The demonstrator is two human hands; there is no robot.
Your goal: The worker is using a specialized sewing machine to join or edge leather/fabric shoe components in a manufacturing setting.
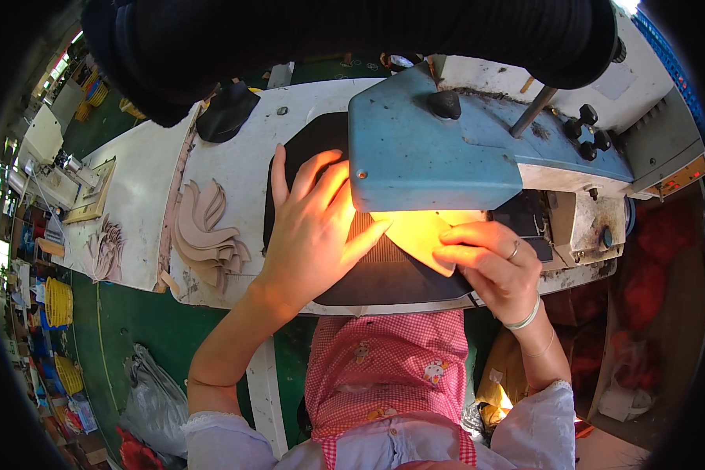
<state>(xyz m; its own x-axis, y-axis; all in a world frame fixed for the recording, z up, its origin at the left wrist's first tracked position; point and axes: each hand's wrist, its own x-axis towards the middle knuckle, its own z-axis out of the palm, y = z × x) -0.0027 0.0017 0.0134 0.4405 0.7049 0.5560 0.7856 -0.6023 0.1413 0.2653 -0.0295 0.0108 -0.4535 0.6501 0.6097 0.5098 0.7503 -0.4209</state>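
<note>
A flat, curved piece that looks like pale leather [417,239] lies under the blue machine head [427,149], lit bright yellow by a lamp. My right hand [497,262] pinches its right edge between thumb and fingers. To the left of the head, my left hand [309,223] has its fingers spread, and its thumb reaches the piece's left edge. Some of those fingertips pass behind the machine head. Beneath both hands is a black mat [399,282] with a ribbed brown patch [374,243]. The machine's working point is hidden by its housing.
Curved beige pieces [204,235] lie in an overlapping pile left of the mat, with a smaller bunch [107,249] on the neighbouring table. A black flat piece [225,112] lies behind. A thick black tube [352,39] crosses overhead. Black knobs [587,131] stick up at right.
</note>
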